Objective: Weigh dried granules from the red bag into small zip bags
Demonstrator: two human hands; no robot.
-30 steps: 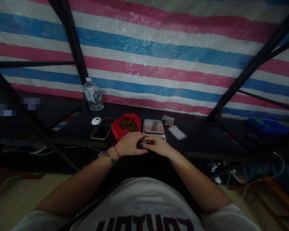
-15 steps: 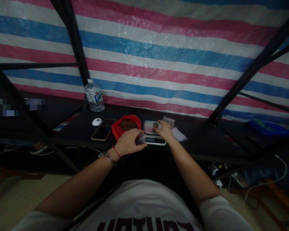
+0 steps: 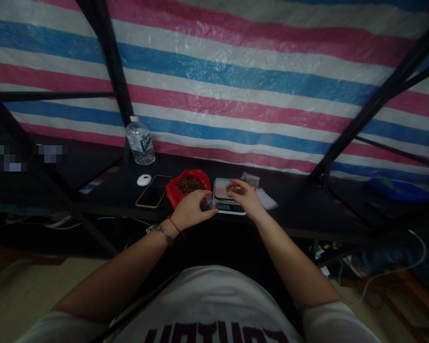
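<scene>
Looks like glossy, creased plastic across the striped sheet (image 3: 236, 76); thin, shiny and crinkled in the red bag (image 3: 177, 189), rough in the loose brown bits (image 3: 190, 184). Shows smooth, see-through plastic on the bottle (image 3: 140, 145), glassy gloss on the phone screen (image 3: 153, 191), reflective smoothness on the scale platform (image 3: 222, 187), dark translucence in the small container (image 3: 208, 203), matt cloth in the T-shirt (image 3: 214, 295).

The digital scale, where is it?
In the head view, the digital scale sits just below centre on the black table, right of the red plastic bag, the right hand over its right edge.
</scene>
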